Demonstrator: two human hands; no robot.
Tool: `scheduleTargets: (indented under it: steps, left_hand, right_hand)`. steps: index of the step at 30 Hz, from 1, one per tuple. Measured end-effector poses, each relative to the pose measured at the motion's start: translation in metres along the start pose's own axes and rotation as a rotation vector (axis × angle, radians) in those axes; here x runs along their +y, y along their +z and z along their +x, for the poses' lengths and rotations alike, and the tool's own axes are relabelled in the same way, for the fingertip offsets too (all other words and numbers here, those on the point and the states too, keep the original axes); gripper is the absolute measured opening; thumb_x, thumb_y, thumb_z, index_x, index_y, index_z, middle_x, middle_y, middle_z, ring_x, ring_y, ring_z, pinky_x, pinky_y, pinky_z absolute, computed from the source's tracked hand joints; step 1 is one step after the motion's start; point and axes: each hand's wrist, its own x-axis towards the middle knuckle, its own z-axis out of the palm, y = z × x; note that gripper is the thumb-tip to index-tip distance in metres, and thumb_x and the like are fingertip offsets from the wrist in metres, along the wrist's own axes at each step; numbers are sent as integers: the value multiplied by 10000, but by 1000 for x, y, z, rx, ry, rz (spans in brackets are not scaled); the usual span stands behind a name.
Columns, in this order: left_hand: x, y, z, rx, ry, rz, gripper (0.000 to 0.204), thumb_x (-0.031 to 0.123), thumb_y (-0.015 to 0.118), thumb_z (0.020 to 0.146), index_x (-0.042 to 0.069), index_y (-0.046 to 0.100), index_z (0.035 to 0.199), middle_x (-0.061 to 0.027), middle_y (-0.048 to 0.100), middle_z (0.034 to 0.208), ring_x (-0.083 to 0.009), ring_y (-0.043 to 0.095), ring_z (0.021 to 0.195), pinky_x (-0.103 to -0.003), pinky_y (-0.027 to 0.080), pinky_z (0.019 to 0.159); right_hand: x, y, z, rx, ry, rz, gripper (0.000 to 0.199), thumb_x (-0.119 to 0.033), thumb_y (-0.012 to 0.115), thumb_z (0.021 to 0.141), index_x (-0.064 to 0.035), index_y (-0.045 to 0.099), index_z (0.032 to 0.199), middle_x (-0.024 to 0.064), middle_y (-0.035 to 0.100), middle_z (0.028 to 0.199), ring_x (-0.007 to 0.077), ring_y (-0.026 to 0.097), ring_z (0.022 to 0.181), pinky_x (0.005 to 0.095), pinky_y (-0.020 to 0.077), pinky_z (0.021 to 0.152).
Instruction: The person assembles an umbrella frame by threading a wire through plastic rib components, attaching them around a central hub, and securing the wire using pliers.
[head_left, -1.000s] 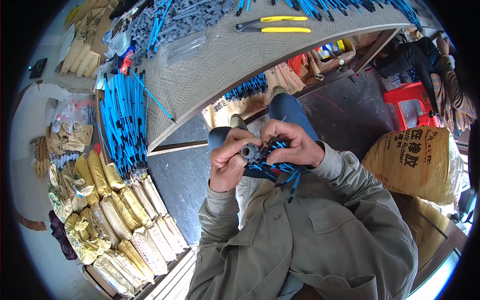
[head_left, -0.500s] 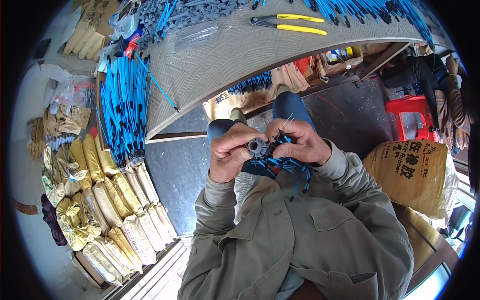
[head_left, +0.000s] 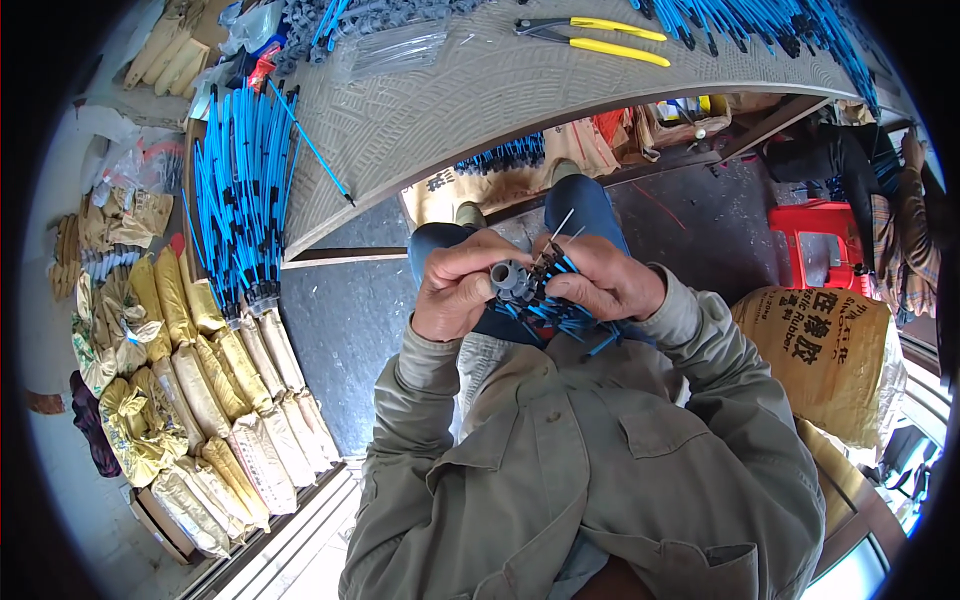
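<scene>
My left hand (head_left: pixel 455 287) pinches a grey hollow plastic fitting (head_left: pixel 513 281) between thumb and fingers, its round opening facing up. Close beside it, my right hand (head_left: pixel 606 279) is closed on a bunch of thin blue rods with black ends (head_left: pixel 568 316), which touches the fitting and hangs over my lap. Thin pale wires (head_left: pixel 566 224) stick up near the right fingertips. The fingers hide just where the rods meet the fitting.
Yellow-handled cutters (head_left: pixel 615 45) lie on the grey table (head_left: pixel 440 115). More blue rods (head_left: pixel 240 200) fill a holder at its left end. Stacked gold packages (head_left: pixel 225 385) stand left. At right are a red stool (head_left: pixel 818 245), a brown sack (head_left: pixel 820 365) and another person (head_left: pixel 910 225).
My view has shifted slightly. The fitting has tilted a little between my left fingers, and the wires and hanging rods by my right hand have changed angle.
</scene>
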Motion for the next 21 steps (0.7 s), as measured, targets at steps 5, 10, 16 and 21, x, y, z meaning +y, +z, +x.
scheduleTargets:
  steps: [5, 10, 16, 21]
  left_hand:
    - [1, -3, 6, -44, -54, -25, 421, 316, 646, 826, -47, 637, 1039, -104, 587, 935, -159, 527, 864, -278, 411, 781]
    - [7, -2, 12, -99, -49, 14, 419, 314, 641, 831, -47, 636, 1042, -95, 593, 917, -157, 512, 859, -284, 403, 774]
    - [7, -3, 12, -133, -61, 24, 406, 320, 648, 821, -30, 653, 1027, -88, 605, 904, -167, 513, 861, -293, 401, 782]
    - [12, -4, 13, -122, -104, 78, 390, 325, 664, 803, -14, 672, 996, -84, 608, 909, -179, 513, 850, -303, 401, 791]
  right_hand:
    - [17, 0, -2, -39, 100, 186, 318, -271, 582, 886, 8, 475, 996, 58, 495, 852, 169, 477, 777, 298, 390, 706]
    - [18, 7, 0, 72, -2, 334, 293, -206, 649, 843, -14, 504, 1010, 49, 503, 878, 142, 468, 820, 286, 387, 733]
    - [16, 8, -1, 56, -12, 359, 299, -204, 672, 824, -18, 512, 995, 42, 496, 897, 136, 464, 839, 274, 379, 745]
    - [18, 7, -3, 88, 36, 470, 281, -194, 682, 814, -11, 531, 964, 47, 494, 903, 135, 462, 842, 276, 374, 744]
